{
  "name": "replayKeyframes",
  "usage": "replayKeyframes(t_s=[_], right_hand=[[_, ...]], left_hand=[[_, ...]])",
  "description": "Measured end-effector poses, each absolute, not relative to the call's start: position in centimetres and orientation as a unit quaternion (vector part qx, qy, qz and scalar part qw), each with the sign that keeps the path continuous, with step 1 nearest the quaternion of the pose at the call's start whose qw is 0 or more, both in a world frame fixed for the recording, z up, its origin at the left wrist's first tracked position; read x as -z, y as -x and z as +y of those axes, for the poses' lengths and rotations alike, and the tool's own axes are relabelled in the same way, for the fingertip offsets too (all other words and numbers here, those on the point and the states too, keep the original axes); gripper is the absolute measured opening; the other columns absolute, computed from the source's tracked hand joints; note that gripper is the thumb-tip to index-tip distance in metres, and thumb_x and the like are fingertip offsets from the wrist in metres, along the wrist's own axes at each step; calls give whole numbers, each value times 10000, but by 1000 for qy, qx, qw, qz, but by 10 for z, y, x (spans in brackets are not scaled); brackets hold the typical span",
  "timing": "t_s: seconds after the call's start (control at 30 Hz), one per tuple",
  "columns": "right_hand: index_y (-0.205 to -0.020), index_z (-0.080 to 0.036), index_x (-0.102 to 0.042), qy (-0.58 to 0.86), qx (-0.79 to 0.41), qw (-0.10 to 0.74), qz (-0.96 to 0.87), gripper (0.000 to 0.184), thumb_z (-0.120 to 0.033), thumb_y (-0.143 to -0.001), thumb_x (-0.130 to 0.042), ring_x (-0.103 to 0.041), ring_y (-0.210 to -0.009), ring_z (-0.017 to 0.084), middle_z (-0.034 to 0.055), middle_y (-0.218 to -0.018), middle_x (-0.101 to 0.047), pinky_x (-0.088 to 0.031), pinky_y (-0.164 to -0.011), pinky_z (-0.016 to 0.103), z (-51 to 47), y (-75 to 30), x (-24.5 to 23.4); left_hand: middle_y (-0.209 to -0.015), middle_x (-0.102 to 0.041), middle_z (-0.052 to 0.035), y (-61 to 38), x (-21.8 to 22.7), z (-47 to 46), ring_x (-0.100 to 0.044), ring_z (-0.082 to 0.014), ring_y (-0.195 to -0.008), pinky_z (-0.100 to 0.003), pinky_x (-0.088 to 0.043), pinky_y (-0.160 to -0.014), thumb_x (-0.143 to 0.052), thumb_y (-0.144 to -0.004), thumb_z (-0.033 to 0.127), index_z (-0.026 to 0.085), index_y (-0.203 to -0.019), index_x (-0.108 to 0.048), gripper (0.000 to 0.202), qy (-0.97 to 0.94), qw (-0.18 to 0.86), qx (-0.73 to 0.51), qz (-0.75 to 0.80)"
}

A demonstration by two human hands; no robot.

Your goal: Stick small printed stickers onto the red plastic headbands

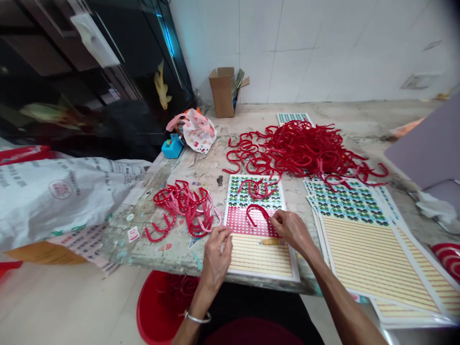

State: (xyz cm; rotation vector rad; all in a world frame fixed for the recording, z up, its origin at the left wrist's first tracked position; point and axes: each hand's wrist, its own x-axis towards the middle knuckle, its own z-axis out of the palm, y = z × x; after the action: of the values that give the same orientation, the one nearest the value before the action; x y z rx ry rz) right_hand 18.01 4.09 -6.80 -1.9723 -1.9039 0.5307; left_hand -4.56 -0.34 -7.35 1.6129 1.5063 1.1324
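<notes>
A sticker sheet (258,258) lies before me, with green-blue, pink-red and yellow striped sections. My right hand (289,227) pinches one end of a red curved band (257,207), whose arch lies over the pink-red section. At the sheet's left edge rests my left hand (218,247), fingers bent loosely and thumb apart; I see nothing held in it. A yellow-brown slip (272,242) lies on the sheet below my right hand. A few loose bands (257,189) rest on its top section. To the left is a small pile of bands (185,206) with pink strips on them.
A large heap of red bands (305,148) covers the back right. More sticker sheets (373,249) are stacked at right. Behind stand a cardboard box (222,93), a patterned bag (197,132) and a blue holder (172,147). A red basin (154,306) sits below the table edge.
</notes>
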Motion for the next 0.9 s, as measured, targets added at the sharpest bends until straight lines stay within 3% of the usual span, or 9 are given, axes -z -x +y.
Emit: replayKeyframes(t_s=[0.13, 0.2, 0.3, 0.4, 0.6, 0.67, 0.77, 0.9], right_hand=[[-635, -200, -509, 674, -206, 227, -672, 228, -312, -823, -449, -514, -508, 119, -13, -563, -588, -279, -502, 220, 32, -170, 76], [-637, -198, -495, 662, -216, 274, -663, 232, -321, -829, -450, -502, -497, 117, -20, -543, -561, -298, -508, 218, 26, -165, 82], [-643, -193, -494, 648, -238, 343, -637, 241, -336, -833, -460, -480, -483, 107, -28, -539, -530, -322, -509, 217, 19, -159, 89], [-677, -186, -510, 634, -260, 420, -595, 230, -341, -840, -463, -458, -484, 97, -34, -557, -509, -345, -506, 213, 16, -152, 90], [-811, -177, -539, 604, -295, 518, -529, 222, -364, -870, -433, -481, -516, 105, -15, -628, -550, -393, -501, 216, 21, -129, 78], [-882, -177, -543, 590, -304, 497, -558, 223, -355, -885, -408, -522, -551, 118, 10, -697, -591, -420, -524, 228, 22, -130, 75], [-950, -184, -573, 564, -242, 403, -679, 202, -306, -882, -426, -577, -778, 176, 71, -884, -621, -456, -703, 297, 15, -145, 77], [-1004, -199, -584, 533, -117, 274, -792, 193, -235, -866, -455, -513, -967, 243, 113, -1052, -578, -422, -797, 385, -10, -171, 96]], left_hand=[[-809, -636, -67, 22, 69, 0, -597, -161, -721, -285, -490, -673, -575, -781, 315, 139, -885, -652, 219, -405, 587, -439, 547], [-791, -638, -61, 11, 67, 2, -597, -135, -675, -276, -495, -665, -592, -780, 306, 124, -857, -643, 204, -277, 706, -453, 468], [-748, -632, -45, 0, 62, 5, -604, -118, -666, -263, -501, -679, -628, -761, 202, 108, -797, -633, 100, -151, 785, -476, 368], [-750, -631, -46, -5, 56, 4, -595, -92, -647, -225, -501, -656, -608, -761, 94, 92, -781, -629, 29, -65, 817, -472, 326], [-795, -622, -59, -8, 40, 1, -576, -64, -665, -187, -497, -673, -532, -788, 37, 96, -768, -622, 109, 6, 829, -484, 280], [-790, -625, -46, -4, 36, 2, -575, -61, -666, -186, -499, -685, -563, -765, 45, 107, -751, -620, 85, -21, 813, -497, 304], [-779, -637, -25, 12, 33, 3, -587, -69, -665, -193, -502, -674, -637, -718, 89, 123, -774, -623, 67, -109, 756, -531, 368], [-749, -661, -13, 40, 36, 6, -592, -68, -590, -190, -495, -598, -675, -701, 168, 133, -828, -613, 145, -221, 654, -567, 450]])
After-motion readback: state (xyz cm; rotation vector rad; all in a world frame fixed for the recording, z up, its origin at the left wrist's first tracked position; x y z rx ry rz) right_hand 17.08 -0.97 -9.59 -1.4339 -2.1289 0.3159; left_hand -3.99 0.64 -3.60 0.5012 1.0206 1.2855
